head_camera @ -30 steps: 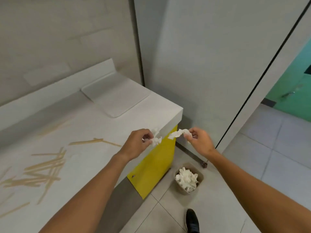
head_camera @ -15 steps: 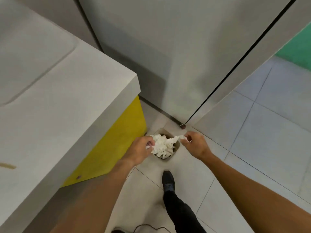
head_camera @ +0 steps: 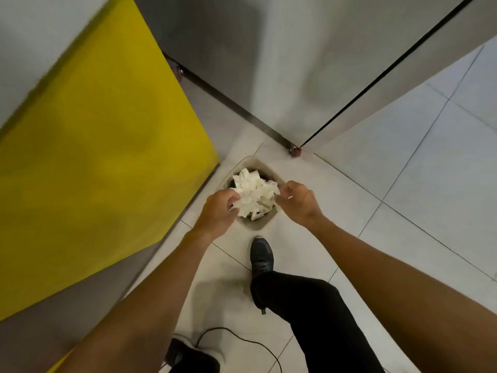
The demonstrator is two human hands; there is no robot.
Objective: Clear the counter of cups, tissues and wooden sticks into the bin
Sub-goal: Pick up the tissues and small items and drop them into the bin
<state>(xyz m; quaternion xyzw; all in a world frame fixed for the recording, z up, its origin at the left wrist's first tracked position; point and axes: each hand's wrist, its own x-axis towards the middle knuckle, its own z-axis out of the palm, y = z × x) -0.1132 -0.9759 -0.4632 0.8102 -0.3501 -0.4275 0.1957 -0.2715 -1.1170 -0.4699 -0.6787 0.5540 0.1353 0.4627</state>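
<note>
A small beige bin (head_camera: 258, 226) stands on the floor tiles beside the counter's yellow side panel (head_camera: 102, 157). It is heaped with crumpled white tissues (head_camera: 254, 195). My left hand (head_camera: 219, 210) hovers over the bin's left rim, fingers curled and pinching a tissue that merges with the heap. Over the right rim, my right hand (head_camera: 299, 201) is curled too, with a sliver of white tissue showing between its fingers. The countertop, cups and wooden sticks are out of view.
The grey partition wall (head_camera: 269, 63) and its metal foot (head_camera: 294, 151) stand just behind the bin. My black shoe (head_camera: 261, 258) and trouser leg are right in front of it. A thin black cable (head_camera: 242, 336) lies on the tiles near the bottom edge.
I have leaned down from the counter towards the floor. Both hands carried their tissues from the counter's corner to just above the bin, and the countertop has left the view.
</note>
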